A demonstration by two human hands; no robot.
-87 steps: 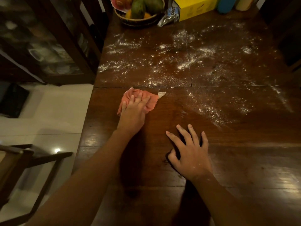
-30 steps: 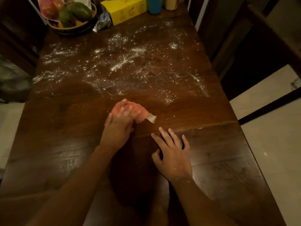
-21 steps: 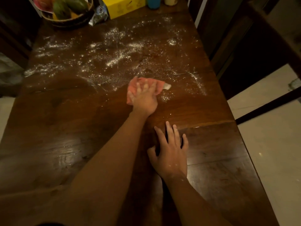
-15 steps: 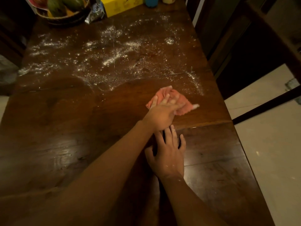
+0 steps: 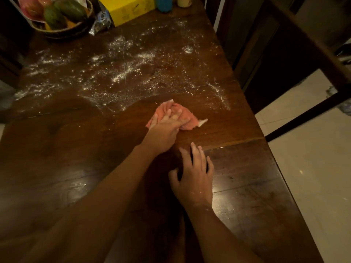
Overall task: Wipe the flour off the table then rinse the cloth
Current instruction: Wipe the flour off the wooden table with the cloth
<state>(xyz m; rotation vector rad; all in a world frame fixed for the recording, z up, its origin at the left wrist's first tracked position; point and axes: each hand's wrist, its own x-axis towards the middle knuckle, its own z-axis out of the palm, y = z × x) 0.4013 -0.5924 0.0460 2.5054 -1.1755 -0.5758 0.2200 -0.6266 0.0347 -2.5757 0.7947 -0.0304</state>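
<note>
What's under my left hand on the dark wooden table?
A crumpled pink cloth, pressed to the dark wooden table by the left hand; its white corner pokes out uncovered. Whatever lies beneath the cloth itself is hidden.

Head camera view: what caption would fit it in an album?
Left hand presses a pink cloth on the wooden table beside scattered flour, right hand flat nearby.

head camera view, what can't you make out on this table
All in the head view:
- Table beneath the cloth: hidden by the cloth and the left hand pressing on it, so I cannot tell whether that patch is clean.
- Wood under the right hand: covered by the palm.
- Fruit basket, yellow box, blue container: cut off by the top edge. The box print is too small to read.
</note>
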